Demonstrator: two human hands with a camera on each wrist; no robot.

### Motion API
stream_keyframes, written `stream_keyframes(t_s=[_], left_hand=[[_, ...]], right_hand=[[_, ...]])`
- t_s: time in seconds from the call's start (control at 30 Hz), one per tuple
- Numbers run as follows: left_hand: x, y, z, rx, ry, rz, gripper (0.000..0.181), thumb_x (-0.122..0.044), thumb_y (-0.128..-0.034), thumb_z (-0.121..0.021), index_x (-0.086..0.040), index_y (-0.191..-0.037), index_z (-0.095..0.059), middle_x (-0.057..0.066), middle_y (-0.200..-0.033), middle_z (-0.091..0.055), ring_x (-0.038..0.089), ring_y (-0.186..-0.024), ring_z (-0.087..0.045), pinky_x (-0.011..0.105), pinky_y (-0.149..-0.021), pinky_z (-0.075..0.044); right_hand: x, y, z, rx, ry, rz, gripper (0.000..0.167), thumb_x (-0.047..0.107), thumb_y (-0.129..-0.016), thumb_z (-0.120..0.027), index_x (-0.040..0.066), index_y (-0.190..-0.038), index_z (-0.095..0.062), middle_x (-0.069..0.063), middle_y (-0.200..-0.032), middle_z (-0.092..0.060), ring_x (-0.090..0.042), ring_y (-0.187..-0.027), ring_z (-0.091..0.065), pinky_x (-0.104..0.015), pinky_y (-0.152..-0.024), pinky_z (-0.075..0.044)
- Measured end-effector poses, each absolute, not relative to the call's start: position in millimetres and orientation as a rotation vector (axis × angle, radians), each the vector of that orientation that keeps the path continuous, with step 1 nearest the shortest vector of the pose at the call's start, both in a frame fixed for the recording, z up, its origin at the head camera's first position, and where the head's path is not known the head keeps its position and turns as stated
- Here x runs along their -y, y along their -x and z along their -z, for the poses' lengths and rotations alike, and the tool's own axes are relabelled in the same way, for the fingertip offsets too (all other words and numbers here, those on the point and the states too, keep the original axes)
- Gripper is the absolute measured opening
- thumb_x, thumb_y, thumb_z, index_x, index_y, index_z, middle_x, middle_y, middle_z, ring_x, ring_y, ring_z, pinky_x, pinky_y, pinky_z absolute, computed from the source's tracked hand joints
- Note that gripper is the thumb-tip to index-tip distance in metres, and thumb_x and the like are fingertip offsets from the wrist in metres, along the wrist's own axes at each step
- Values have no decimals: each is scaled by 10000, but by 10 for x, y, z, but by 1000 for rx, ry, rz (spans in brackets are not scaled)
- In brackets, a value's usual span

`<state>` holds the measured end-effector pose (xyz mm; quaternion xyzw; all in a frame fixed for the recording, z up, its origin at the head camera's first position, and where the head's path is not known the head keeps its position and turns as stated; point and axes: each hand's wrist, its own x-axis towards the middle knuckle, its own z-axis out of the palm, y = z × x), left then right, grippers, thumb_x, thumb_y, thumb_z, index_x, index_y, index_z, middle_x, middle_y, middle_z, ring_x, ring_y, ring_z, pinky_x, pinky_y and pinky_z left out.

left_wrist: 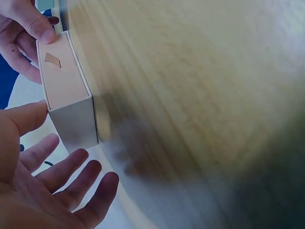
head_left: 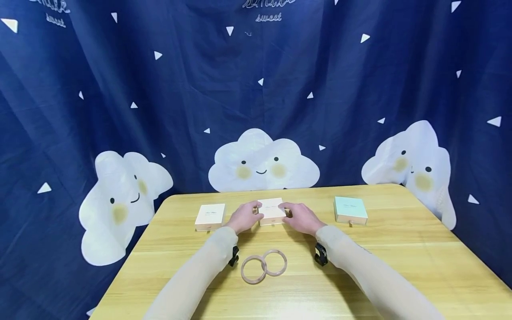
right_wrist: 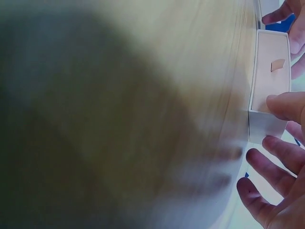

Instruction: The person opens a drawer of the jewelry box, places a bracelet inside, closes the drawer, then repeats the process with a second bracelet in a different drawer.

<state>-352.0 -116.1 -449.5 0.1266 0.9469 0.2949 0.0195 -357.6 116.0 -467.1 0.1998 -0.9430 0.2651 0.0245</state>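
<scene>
A small white drawer-style gift box (head_left: 272,210), with a pale pink front and a short ribbon tab, lies on the table between both hands. My left hand (head_left: 245,217) holds its left end, thumb at the front corner, the other fingers spread beside it in the left wrist view. At the opposite end, my right hand (head_left: 302,218) grips the box; its thumb (right_wrist: 283,105) presses on the pink front. Closer to me, two pinkish bangles (head_left: 254,282) lie flat, one overlapping the other's edge.
To the left on the wooden table (head_left: 168,249) sits a cream-white gift box (head_left: 210,214). A mint-green gift box (head_left: 350,208) with a ribbon tab stands to the right. Behind the table hangs a dark blue curtain (head_left: 184,98) with cloud prints.
</scene>
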Motion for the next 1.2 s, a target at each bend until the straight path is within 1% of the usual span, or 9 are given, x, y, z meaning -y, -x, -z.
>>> stream_keyframes(t_s=[0.1,0.37,0.4,0.5,0.57,0.63,0.87,1.03,1.2], left_hand=[[1171,3521,4500,-2933,-383,-920,467,-309,-966,-660,-134,-1392,-586,136,-1340,-636,337,-1231,-586,556,-1016,-464],[1178,3536,4523,-2914,-331,-932,497,-367,-967,-651,-183,-1421,-567,116,-1389,-607,333,-1287,-550,563,-1050,-439],[1177,3538,4522,-2914,-330,-928,498,-371,-967,-651,-187,-1422,-566,116,-1391,-607,333,-1292,-548,561,-1054,-437],[1169,3544,4507,-2917,-322,-903,499,-378,-970,-649,-193,-1426,-565,111,-1418,-593,332,-1331,-524,549,-1085,-418],[1169,3548,4503,-2916,-323,-893,503,-379,-972,-647,-191,-1430,-563,107,-1437,-581,330,-1353,-509,543,-1102,-406],[1170,3546,4498,-2915,-320,-884,506,-379,-972,-647,-191,-1434,-561,102,-1445,-576,327,-1362,-503,536,-1109,-401],[1176,3535,4494,-2907,-346,-895,510,-354,-974,-650,-167,-1439,-558,101,-1464,-562,330,-1376,-490,547,-1115,-394],[1171,3543,4499,-2910,-355,-886,516,-355,-974,-645,-159,-1442,-555,98,-1465,-561,325,-1379,-488,540,-1114,-398],[1171,3535,4486,-2921,-341,-867,508,-360,-967,-653,-158,-1427,-568,112,-1437,-582,327,-1354,-512,532,-1103,-410]], right_hand=[[-1157,3571,4666,2919,-631,-815,472,189,-912,-727,201,-1372,-620,37,-856,-650,-122,-732,-545,-339,-754,-461],[-1165,3559,4637,2910,-652,-823,462,211,-926,-715,184,-1376,-613,-7,-933,-692,-129,-737,-565,-349,-752,-477],[-1164,3557,4637,2905,-654,-823,460,217,-927,-716,181,-1374,-615,-23,-972,-707,-132,-764,-582,-358,-767,-491],[-1160,3540,4623,2889,-664,-817,449,229,-928,-717,170,-1363,-621,-73,-1127,-725,-172,-925,-655,-411,-855,-532],[-1155,3514,4604,2879,-670,-814,439,230,-930,-717,165,-1355,-628,-88,-1225,-709,-211,-1041,-669,-444,-922,-534],[-1152,3482,4577,2876,-679,-819,432,227,-933,-713,154,-1351,-631,-97,-1271,-693,-249,-1098,-667,-469,-948,-530],[-1177,3370,4509,2858,-696,-803,437,233,-934,-709,123,-1350,-635,-100,-1288,-687,-286,-1085,-679,-484,-924,-544],[-1188,3303,4500,2842,-697,-777,402,237,-940,-702,126,-1323,-654,-81,-1255,-705,-268,-1047,-694,-467,-897,-554],[-1194,3254,4515,2841,-688,-754,367,246,-945,-699,142,-1296,-670,-86,-1188,-729,-263,-1054,-699,-476,-906,-550]])
